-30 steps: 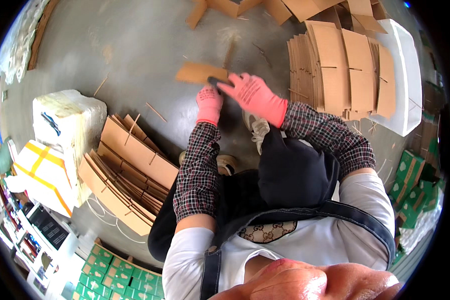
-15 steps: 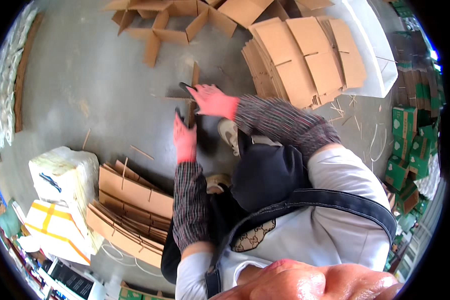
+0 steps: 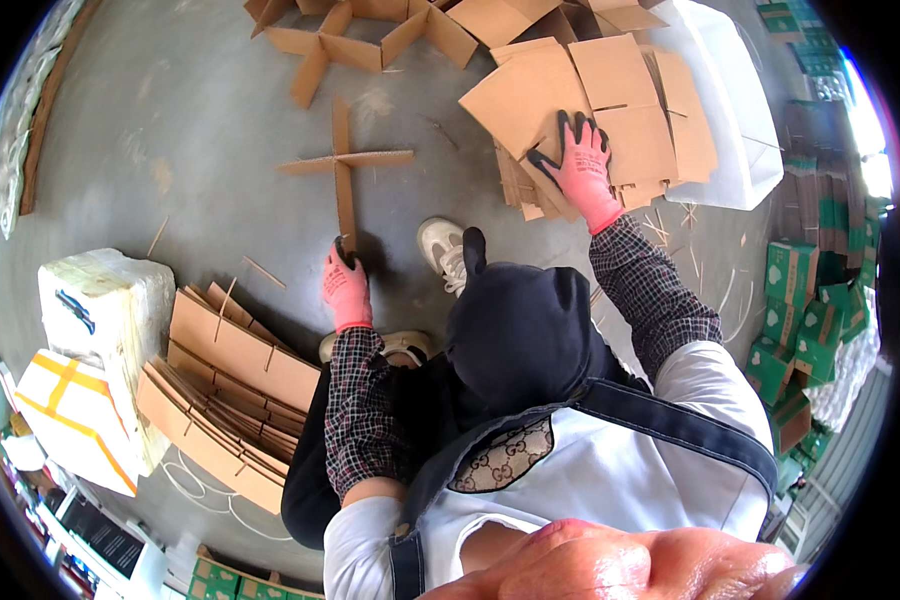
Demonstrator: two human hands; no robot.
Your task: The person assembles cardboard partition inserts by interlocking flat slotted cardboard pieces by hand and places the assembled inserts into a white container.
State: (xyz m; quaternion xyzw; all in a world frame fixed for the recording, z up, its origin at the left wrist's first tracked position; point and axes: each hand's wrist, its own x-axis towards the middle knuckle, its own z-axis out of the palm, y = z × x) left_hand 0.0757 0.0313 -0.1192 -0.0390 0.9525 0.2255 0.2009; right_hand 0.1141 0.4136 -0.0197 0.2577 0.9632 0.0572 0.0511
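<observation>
On the grey floor a cross-shaped cardboard divider (image 3: pixel 342 190) stands on edge, made of two slotted strips crossing each other. My left hand (image 3: pixel 347 292), in a pink glove with black fingertips, pinches its near end. Off to the right, my right hand (image 3: pixel 582 172), gloved the same way, lies with fingers spread on the top cardboard sheet (image 3: pixel 528 92) of a stack. That sheet sits askew over the slotted sheets (image 3: pixel 638 140) beside and below it.
Assembled dividers (image 3: pixel 370 45) stand at the far side. Near my left leg is another pile of slotted cardboard (image 3: pixel 240 370), beside a wrapped white block (image 3: pixel 105 300) carrying a cutter (image 3: pixel 75 310). A translucent white bin (image 3: pixel 740 130) is behind the right stack; green boxes (image 3: pixel 790 310) are farther right.
My right hand has left the divider and moved right onto the stack, where the top sheet has turned askew. My left hand stays at the divider's near end.
</observation>
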